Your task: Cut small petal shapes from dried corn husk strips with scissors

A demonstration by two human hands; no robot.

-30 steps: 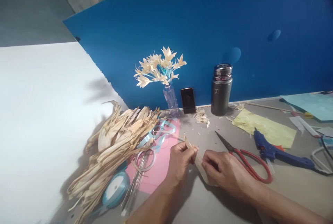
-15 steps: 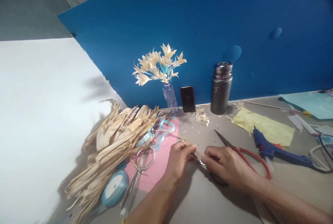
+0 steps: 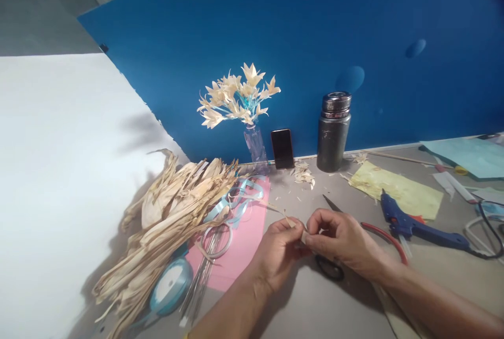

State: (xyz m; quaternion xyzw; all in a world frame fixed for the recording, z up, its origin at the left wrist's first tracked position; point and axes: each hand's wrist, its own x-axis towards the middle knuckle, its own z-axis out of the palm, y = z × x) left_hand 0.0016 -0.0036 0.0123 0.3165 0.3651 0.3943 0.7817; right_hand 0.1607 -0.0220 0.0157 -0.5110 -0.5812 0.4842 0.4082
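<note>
My left hand (image 3: 281, 250) pinches a narrow strip of dried corn husk (image 3: 290, 221) between thumb and fingers. Its pale end (image 3: 303, 236) reaches my right hand (image 3: 338, 236), whose thumb and forefinger are closed on it close to the left fingertips. Under the right hand shows the black handle of small scissors (image 3: 329, 269); their blades are hidden by the hands. Larger red-handled scissors (image 3: 388, 239) lie just beyond the right hand, partly covered by it. Left of the hands is a pink sheet (image 3: 224, 271) with a loose blue ribbon (image 3: 248, 192) on it.
A pile of corn husks (image 3: 157, 244), a ribbon roll (image 3: 172, 286) and thin wires (image 3: 202, 281) lie left. Behind stand husk flowers (image 3: 236, 95) in a clear bottle (image 3: 256, 147), a phone (image 3: 282, 149) and a dark flask (image 3: 334, 134). Right lies a blue glue gun (image 3: 425, 231).
My hands have drawn together at the husk strip, and its end now sits between both sets of fingertips. The small scissors' metal part between the hands no longer shows. The view has shifted slightly.
</note>
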